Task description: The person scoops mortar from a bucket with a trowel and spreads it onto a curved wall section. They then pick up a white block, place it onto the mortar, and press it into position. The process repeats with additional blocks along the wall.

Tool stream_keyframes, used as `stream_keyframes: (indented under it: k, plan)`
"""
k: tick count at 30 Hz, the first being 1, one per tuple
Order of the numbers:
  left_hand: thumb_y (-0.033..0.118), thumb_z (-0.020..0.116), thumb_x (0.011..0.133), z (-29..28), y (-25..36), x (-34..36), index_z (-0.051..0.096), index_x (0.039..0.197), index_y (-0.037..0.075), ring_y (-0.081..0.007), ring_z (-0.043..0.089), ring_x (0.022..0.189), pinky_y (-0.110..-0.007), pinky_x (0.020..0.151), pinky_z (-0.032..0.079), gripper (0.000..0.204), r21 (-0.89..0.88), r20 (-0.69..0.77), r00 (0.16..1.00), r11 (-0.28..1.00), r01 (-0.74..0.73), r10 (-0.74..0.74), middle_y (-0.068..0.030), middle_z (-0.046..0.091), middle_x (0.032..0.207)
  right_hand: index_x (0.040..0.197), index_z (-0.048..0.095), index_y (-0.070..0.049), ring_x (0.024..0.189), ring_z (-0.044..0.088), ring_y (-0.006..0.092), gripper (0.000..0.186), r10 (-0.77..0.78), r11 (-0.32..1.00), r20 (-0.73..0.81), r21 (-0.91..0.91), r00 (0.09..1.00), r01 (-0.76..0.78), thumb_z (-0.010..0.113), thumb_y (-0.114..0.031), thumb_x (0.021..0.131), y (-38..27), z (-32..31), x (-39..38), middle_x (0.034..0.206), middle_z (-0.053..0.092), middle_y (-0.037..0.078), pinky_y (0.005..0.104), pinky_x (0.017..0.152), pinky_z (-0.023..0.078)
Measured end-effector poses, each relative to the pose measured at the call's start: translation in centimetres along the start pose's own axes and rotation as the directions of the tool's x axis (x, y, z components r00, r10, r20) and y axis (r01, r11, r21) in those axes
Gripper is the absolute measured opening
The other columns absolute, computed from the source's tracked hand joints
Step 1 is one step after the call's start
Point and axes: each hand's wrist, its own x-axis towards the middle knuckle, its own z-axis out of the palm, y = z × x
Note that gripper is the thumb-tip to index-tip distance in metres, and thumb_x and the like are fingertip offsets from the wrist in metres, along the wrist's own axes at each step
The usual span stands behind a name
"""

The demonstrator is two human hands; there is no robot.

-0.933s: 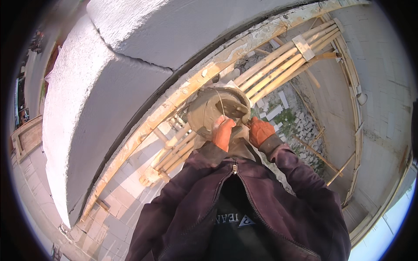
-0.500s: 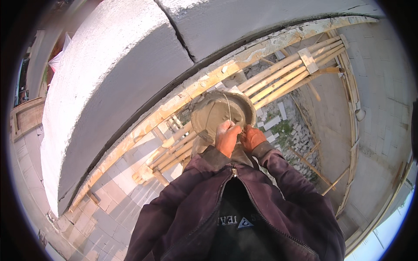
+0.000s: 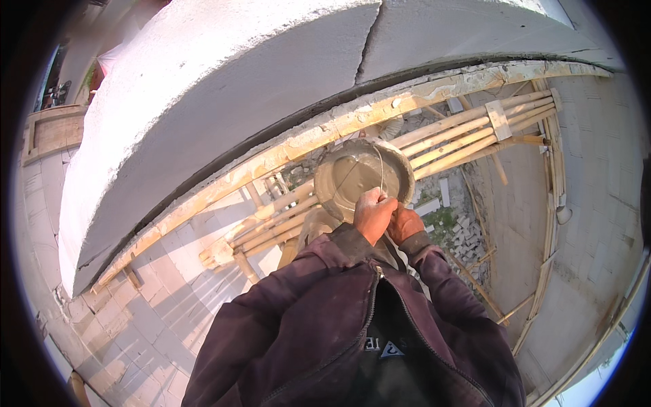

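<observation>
- Mortar bucket [image 3: 321, 178], round and smeared with grey, sits in front of the body with wet mortar [image 3: 354, 175] inside; what bears its weight is hidden.
- The left hand [image 3: 373, 217] is closed at the near side of the bucket, seemingly pinching the thin wire handle [image 3: 380, 165]. A wire so slim could slip or bite into the fingers if the full load came onto it.
- The right hand [image 3: 407, 224] is curled close against the left, by the bucket's near right edge (whether it grips rim, wire or nothing, I cannot tell). With both hands on one side, an uneven pull might tip the bucket and slop mortar over the edge.
- Round poles [image 3: 444, 150] run out to the bucket's left and right, with gaps between them. They could roll or flex under a shifting load, I'd judge.
- Block rubble [image 3: 468, 237] lies lower down, to the right of the bucket; anything dropped through the gaps might fall there.
- Beyond the bucket runs a mortar-splashed timber [image 3: 295, 150] below the pale block wall [image 3: 271, 102]; a careless swing could knock the bucket against it.
</observation>
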Motion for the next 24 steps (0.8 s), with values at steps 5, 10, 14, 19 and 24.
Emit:
stream_keyframes:
  k: [5, 10, 14, 19, 24]
  plan:
    - [0.016, 0.061, 0.078, -0.6, 0.9, -0.5, 0.052, 0.072, 0.006, -0.0084, 0.039, 0.064, -0.029, 0.057, 0.031, 0.015, 0.031, -0.032, 0.999, 0.999, -0.008, 0.009, 0.0031, 0.044, 0.068, 0.104, 0.06, -0.003, 0.091, 0.067, 0.0427, 0.034, 0.025, 0.99, -0.061, -0.134, 0.998, -0.033, 0.065, -0.025, 0.078, -1.2, -2.4, -0.5, 0.093, 0.069, 0.024, 0.0502, 0.08, 0.053]
    - [0.023, 0.063, 0.079, -1.4, 0.5, -0.7, 0.051, 0.072, 0.005, -0.0108, 0.041, 0.064, -0.031, 0.057, 0.033, 0.022, 0.049, -0.038, 0.999, 0.999, -0.022, 0.024, 0.0005, 0.045, 0.067, 0.102, 0.061, -0.004, 0.085, 0.067, 0.0431, 0.038, 0.0, 0.997, -0.121, -0.071, 0.993, -0.009, 0.067, -0.037, 0.083, -1.4, -2.4, -0.8, 0.089, 0.069, 0.022, 0.0518, 0.073, 0.053]
    - [0.023, 0.063, 0.08, -2.3, -0.5, -1.2, 0.051, 0.076, 0.006, -0.0113, 0.043, 0.067, -0.032, 0.06, 0.034, 0.022, 0.007, 0.016, 0.999, 0.999, 0.031, -0.032, -0.0001, 0.046, 0.07, 0.1, 0.063, -0.005, 0.084, 0.067, 0.0421, 0.037, -0.006, 0.996, -0.178, -0.094, 0.984, -0.011, 0.066, -0.038, 0.085, -0.7, -1.0, -1.3, 0.088, 0.069, 0.021, 0.0507, 0.071, 0.053]
    - [0.022, 0.065, 0.079, -2.6, -1.1, -1.6, 0.051, 0.078, 0.006, -0.0119, 0.045, 0.069, -0.031, 0.063, 0.037, 0.021, -0.057, 0.036, 0.999, 0.998, 0.013, -0.011, -0.0004, 0.047, 0.073, 0.102, 0.066, -0.007, 0.086, 0.07, 0.0368, 0.032, 0.057, 0.972, -0.152, -0.217, 0.987, -0.09, 0.064, -0.035, 0.085, -2.7, 1.9, 0.0, 0.095, 0.07, 0.02, 0.0472, 0.073, 0.054]
    - [0.022, 0.065, 0.079, -3.1, -2.0, -1.2, 0.055, 0.084, 0.004, -0.0126, 0.049, 0.075, -0.031, 0.067, 0.04, 0.021, -0.057, 0.032, 0.997, 0.996, 0.071, -0.069, -0.0025, 0.052, 0.077, 0.104, 0.067, -0.012, 0.095, 0.068, 0.0369, 0.029, 0.1, 0.994, -0.08, 0.044, 0.992, -0.096, 0.065, -0.033, 0.084, -4.3, 4.7, 0.2, 0.097, 0.071, 0.019, 0.0466, 0.078, 0.054]
